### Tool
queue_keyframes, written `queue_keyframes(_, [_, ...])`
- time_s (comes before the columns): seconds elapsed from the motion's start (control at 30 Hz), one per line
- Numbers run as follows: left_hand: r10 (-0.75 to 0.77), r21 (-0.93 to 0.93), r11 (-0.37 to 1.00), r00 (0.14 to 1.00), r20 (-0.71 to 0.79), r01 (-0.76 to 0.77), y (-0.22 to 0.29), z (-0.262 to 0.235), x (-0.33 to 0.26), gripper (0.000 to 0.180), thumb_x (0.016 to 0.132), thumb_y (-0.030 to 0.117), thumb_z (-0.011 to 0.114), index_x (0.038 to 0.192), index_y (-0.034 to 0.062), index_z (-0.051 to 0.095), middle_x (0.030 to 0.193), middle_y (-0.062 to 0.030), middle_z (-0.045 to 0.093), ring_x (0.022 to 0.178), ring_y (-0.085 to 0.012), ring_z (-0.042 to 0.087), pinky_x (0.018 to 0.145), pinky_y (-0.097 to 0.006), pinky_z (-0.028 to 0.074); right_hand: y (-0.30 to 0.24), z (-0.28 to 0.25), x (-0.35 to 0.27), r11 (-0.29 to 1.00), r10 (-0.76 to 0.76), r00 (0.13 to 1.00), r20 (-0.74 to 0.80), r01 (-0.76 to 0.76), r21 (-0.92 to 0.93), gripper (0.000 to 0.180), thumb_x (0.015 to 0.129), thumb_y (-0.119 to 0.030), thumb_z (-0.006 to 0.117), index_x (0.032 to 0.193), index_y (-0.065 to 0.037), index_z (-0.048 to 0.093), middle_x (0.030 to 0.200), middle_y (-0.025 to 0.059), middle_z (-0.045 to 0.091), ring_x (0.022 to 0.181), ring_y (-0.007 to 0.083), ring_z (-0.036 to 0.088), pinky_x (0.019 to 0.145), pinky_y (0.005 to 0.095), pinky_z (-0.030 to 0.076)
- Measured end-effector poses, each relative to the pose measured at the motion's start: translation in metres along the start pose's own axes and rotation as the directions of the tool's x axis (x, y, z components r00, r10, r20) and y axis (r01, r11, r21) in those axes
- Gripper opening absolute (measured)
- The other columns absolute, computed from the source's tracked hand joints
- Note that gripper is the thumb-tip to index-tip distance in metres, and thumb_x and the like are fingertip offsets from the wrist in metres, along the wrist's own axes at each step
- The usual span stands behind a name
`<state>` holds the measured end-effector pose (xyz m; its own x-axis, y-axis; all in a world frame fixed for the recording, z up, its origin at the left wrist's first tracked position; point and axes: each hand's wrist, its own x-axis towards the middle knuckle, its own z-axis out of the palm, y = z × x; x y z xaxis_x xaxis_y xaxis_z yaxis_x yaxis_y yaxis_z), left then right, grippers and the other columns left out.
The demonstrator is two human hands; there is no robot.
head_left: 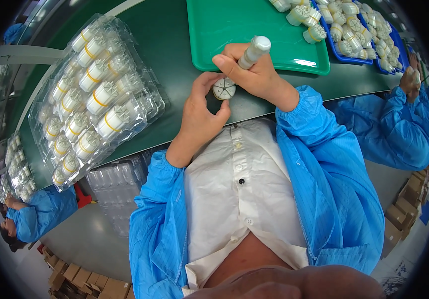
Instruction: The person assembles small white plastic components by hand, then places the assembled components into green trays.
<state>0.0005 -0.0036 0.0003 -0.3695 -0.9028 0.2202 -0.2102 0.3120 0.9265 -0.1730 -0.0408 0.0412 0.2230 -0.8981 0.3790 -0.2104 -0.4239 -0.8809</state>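
Close to the table's near edge, my left hand (198,110) pinches a small white cylindrical part (224,89) between thumb and fingers. Its round face points up and is divided into wedge-shaped segments. My right hand (260,79) is wrapped around a whitish, translucent tool (255,52) shaped like a stubby handle with a rounded end. That tool slants down toward the part. Its lower tip is hidden behind my right fingers, so I cannot tell whether it touches the part.
Clear plastic blister trays (92,102) with similar yellow-banded parts stand at left. A green tray (254,37) lies ahead, with several parts in its right corner. Blue trays (369,57) full of parts sit beyond. Co-workers in blue work at right (374,127) and left (50,212).
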Motion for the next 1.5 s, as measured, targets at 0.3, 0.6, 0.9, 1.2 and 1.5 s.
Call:
queue_keyframes(0.3, [-0.209, -0.870, 0.342, 0.931, 0.299, 0.356, -0.003, -0.016, 0.003, 0.043, 0.091, 0.003, 0.063, 0.131, 0.0016, 0.049, 0.134, -0.0207, 0.057, 0.123, -0.0329, 0.059, 0.098, -0.043, 0.054, -0.006, -0.015, -0.021, 0.952, 0.150, 0.930, -0.335, -0.044, 0.304, 0.039, 0.101, -0.019, 0.061, 0.065, -0.008, 0.050, 0.060, -0.0016, 0.051, 0.054, 0.0061, 0.045, 0.049, 0.0256, 0.036])
queue_keyframes(0.6, [-0.166, -0.747, 0.632, 0.978, 0.130, 0.207, 0.046, -0.042, -0.017, 0.062, 0.086, 0.010, 0.074, 0.139, -0.0016, 0.044, 0.134, -0.0205, 0.058, 0.123, -0.0299, 0.058, 0.104, -0.042, 0.049, 0.026, 0.005, -0.057, 0.981, 0.130, 0.974, -0.184, -0.153, -0.118, 0.037, 0.087, -0.019, 0.078, 0.065, -0.008, 0.050, 0.055, 0.0025, 0.047, 0.051, 0.0103, 0.041, 0.046, 0.0314, 0.033])
queue_keyframes(0.9, [0.519, 0.879, 0.477, 0.805, -0.287, 0.005, 0.084, -0.221, 0.028, 0.045, 0.083, 0.007, 0.073, 0.127, 0.0081, 0.062, 0.118, -0.0107, 0.067, 0.106, -0.0275, 0.064, 0.091, -0.038, 0.050, 0.026, 0.002, -0.063, 0.968, 0.056, 0.983, -0.177, -0.096, -0.231, 0.036, 0.086, -0.009, 0.073, 0.063, -0.004, 0.046, 0.055, 0.0074, 0.044, 0.048, 0.0194, 0.039, 0.047, 0.0354, 0.030])
queue_keyframes(1.2, [-0.145, 0.681, 0.701, 0.977, -0.156, 0.212, -0.006, -0.351, 0.086, 0.044, 0.089, 0.010, 0.065, 0.133, 0.0112, 0.058, 0.128, -0.0116, 0.064, 0.112, -0.0242, 0.062, 0.098, -0.035, 0.048, 0.022, 0.003, -0.061, 0.969, 0.055, 0.982, -0.180, -0.095, -0.226, 0.036, 0.086, -0.004, 0.071, 0.061, -0.005, 0.046, 0.055, 0.0065, 0.044, 0.048, 0.0175, 0.038, 0.047, 0.0347, 0.029])
queue_keyframes(1.5, [0.224, 0.985, 0.099, 0.968, 0.116, -0.141, 0.090, -0.245, 0.058, 0.039, 0.092, -0.007, 0.049, 0.129, 0.0024, 0.057, 0.140, -0.0175, 0.055, 0.137, -0.0420, 0.043, 0.112, -0.053, 0.035, 0.013, -0.007, -0.059, 0.984, 0.060, 0.986, -0.158, -0.085, -0.157, 0.027, 0.087, -0.013, 0.072, 0.069, -0.006, 0.054, 0.061, 0.0094, 0.053, 0.052, 0.0238, 0.051, 0.049, 0.0351, 0.038])
